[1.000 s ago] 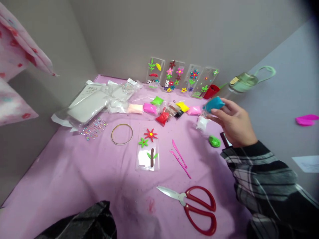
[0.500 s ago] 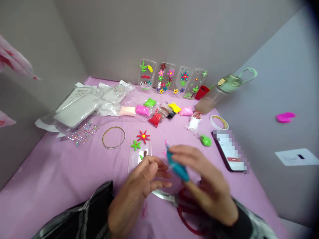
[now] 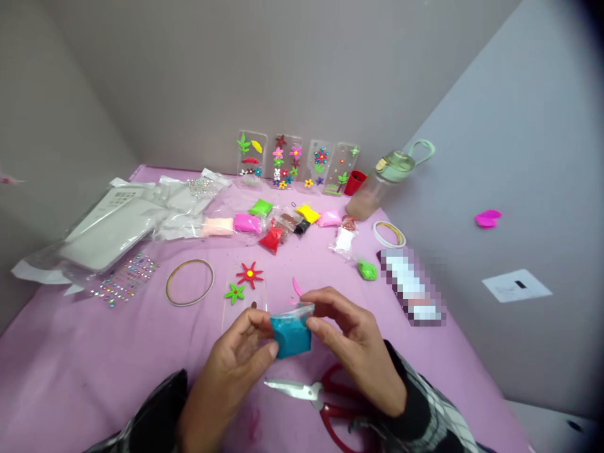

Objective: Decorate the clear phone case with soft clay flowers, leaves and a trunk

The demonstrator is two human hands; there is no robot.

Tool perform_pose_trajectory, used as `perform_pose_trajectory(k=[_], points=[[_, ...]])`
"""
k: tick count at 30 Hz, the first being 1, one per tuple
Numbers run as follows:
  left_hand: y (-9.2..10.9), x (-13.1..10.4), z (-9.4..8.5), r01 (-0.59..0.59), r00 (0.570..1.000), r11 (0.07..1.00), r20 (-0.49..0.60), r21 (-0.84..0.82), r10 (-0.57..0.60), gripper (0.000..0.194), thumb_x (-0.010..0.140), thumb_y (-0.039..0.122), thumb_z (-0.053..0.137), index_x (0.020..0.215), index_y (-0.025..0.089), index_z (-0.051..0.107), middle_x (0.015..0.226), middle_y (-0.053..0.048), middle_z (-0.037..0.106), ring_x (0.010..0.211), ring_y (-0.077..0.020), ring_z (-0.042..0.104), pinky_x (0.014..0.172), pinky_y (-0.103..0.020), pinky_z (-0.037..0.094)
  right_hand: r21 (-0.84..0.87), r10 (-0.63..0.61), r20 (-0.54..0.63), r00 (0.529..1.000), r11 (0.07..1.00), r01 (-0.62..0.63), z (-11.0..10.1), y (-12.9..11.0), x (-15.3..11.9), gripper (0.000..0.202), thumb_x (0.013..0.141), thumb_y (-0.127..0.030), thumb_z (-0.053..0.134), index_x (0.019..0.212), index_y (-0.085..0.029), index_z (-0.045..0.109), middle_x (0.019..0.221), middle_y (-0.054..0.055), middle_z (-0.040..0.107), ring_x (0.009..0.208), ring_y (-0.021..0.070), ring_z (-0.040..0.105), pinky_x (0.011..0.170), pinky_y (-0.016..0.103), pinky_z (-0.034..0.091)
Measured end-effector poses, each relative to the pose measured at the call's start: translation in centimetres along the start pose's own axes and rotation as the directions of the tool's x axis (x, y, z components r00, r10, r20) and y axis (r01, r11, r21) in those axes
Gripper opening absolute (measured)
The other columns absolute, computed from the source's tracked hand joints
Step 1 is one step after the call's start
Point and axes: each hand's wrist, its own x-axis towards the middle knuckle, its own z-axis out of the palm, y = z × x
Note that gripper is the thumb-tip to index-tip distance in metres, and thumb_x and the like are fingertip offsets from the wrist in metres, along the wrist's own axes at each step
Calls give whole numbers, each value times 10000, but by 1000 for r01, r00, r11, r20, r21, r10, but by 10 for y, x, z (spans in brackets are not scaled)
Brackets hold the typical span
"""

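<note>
A small clear packet of blue modelling clay [image 3: 293,336] is held up between my two hands, above the purple tablecloth. My left hand [image 3: 238,352] grips its left edge between thumb and fingers. At the upper right corner, my right hand [image 3: 352,330] pinches the packet's clear top edge. Below my right hand lie red-handled scissors [image 3: 311,391], blades pointing left and partly covered by the hand. Behind my left hand is a clear phone case [image 3: 229,318] with a red clay flower [image 3: 250,274] and a green clay flower [image 3: 234,293]; its lower part is hidden.
Several decorated cases [image 3: 287,160] lean on the back wall. Clay packets [image 3: 248,223] in several colours lie before them. Plastic-wrapped packages [image 3: 113,229] and gem stickers [image 3: 125,277] are left, near a bangle [image 3: 190,282]. A bottle [image 3: 372,185], tape roll [image 3: 389,234] and phone [image 3: 408,286] stand or lie right.
My left hand has closed on the blue clay packet, which only my right hand held before. The packet has moved left and turned its broad side to view. The camera view has shifted.
</note>
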Motion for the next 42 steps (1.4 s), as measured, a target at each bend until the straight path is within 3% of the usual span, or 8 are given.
perform_pose_trajectory(k=[3, 7, 10, 15, 22, 31, 37, 42], points=[[1, -1, 0, -2, 1000, 994, -7, 110, 3, 195, 828, 293, 697, 976, 251, 576, 988, 9, 634, 958, -166, 628, 872, -246, 483, 16, -12, 21, 1000, 1000, 12, 1, 0, 0, 85, 925, -235, 635, 885, -205, 703, 865, 26, 657, 824, 170, 607, 755, 299, 485], [4, -3, 1, -109, 992, 968, -32, 228, 119, 160, 875, 322, 651, 1015, 271, 593, 1029, 1, 642, 1030, -186, 619, 923, -269, 478, 26, -34, 62, 997, 999, 32, 3, -2, -1, 105, 927, -211, 626, 868, -189, 710, 864, 46, 662, 829, 183, 615, 776, 326, 488], [6, -4, 0, -234, 958, 894, -68, 382, 279, 23, 902, 276, 620, 889, 266, 636, 914, 20, 631, 947, -166, 614, 891, -244, 455, 27, -46, 99, 994, 999, 43, 6, -2, -3, 118, 926, -182, 615, 863, -187, 715, 852, 50, 665, 826, 185, 619, 775, 329, 493], [9, -5, -4, -335, 906, 794, -58, 507, 419, 145, 907, 211, 604, 782, 266, 656, 843, 35, 630, 848, -145, 604, 804, -224, 436, 1, -50, 113, 992, 999, 50, 10, 0, -4, 76, 915, -163, 627, 911, -193, 697, 882, 39, 650, 833, 172, 604, 775, 309, 487], [9, -3, -4, -288, 915, 818, -111, 498, 389, 68, 848, 213, 684, 863, 278, 691, 892, 31, 666, 897, -168, 626, 832, -239, 452, -2, -29, 101, 994, 1000, 30, 10, -2, -4, 108, 923, -188, 621, 834, -183, 680, 828, 30, 635, 784, 162, 586, 733, 295, 468], [9, -4, 0, -332, 908, 784, -49, 524, 417, 88, 873, 203, 652, 846, 279, 687, 865, 27, 661, 863, -161, 627, 805, -225, 468, -22, -57, 83, 995, 998, 59, 10, -1, -8, 156, 942, -233, 606, 824, -184, 695, 797, 37, 640, 760, 171, 594, 710, 309, 470], [10, -4, -1, -356, 893, 754, -37, 551, 449, 122, 881, 185, 639, 796, 265, 673, 811, 29, 644, 795, -152, 619, 752, -220, 465, -50, -25, 115, 993, 998, 30, 13, -2, -6, 31, 897, -180, 655, 914, -204, 667, 888, 26, 629, 835, 173, 577, 770, 308, 468], [11, -7, -1, -371, 899, 745, 14, 555, 437, 125, 888, 187, 631, 795, 257, 678, 808, 22, 649, 781, -150, 626, 725, -215, 477, -51, -55, 151, 987, 997, 64, 15, -3, -7, 88, 921, -143, 598, 874, -194, 652, 870, 21, 625, 838, 164, 584, 780, 304, 461]])
